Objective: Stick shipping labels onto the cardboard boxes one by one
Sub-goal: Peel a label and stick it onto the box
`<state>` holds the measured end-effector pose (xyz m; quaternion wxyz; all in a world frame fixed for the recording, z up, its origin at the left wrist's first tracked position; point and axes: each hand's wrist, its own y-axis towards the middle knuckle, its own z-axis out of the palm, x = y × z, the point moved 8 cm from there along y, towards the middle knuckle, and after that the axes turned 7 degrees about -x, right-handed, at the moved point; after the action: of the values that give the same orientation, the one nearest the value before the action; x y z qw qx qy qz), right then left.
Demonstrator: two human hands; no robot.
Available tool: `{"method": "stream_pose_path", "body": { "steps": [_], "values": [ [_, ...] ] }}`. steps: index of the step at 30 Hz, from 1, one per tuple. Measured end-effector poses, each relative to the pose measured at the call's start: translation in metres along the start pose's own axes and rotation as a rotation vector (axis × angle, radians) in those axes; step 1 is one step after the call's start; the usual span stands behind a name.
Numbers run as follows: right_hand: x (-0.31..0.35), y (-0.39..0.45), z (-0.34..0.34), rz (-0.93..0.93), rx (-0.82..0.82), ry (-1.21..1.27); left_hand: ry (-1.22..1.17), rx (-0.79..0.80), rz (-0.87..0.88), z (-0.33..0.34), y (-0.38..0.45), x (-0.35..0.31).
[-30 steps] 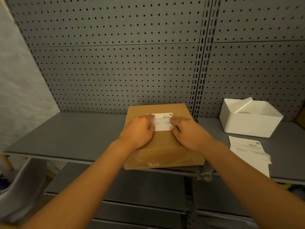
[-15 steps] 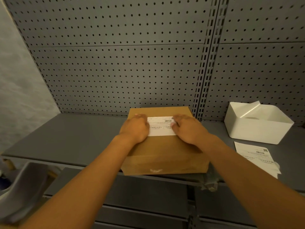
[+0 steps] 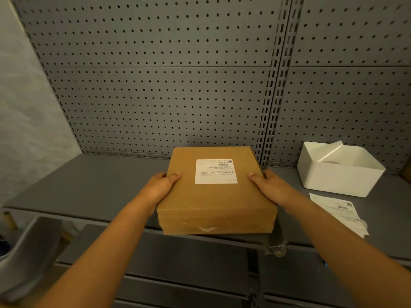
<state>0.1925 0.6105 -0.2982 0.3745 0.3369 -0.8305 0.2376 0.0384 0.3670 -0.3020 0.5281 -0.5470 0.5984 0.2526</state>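
Cardboard box (image 3: 216, 196) at frame centre on the shelf (image 3: 100, 181), label (image 3: 216, 171) stuck flat on top. Left hand (image 3: 163, 185) and right hand (image 3: 270, 185) grip opposite sides, thumbs on top, equally near.

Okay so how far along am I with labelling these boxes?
Done: the shipping label lies flat on the cardboard box. In hand: left hand and right hand grip its sides. Left: more label sheets wait beside the white bin.
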Motion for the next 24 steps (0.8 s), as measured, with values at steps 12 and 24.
{"method": "stream_pose_path", "body": {
  "steps": [12, 24],
  "values": [
    [0.047, -0.02, -0.019, -0.234, -0.156, 0.443, -0.269, -0.119, 0.319, -0.035, -0.018, -0.043],
    [0.076, -0.046, -0.05, -0.327, -0.38, 0.489, -0.369, -0.069, 0.535, -0.049, -0.032, -0.091]
  ]
}}
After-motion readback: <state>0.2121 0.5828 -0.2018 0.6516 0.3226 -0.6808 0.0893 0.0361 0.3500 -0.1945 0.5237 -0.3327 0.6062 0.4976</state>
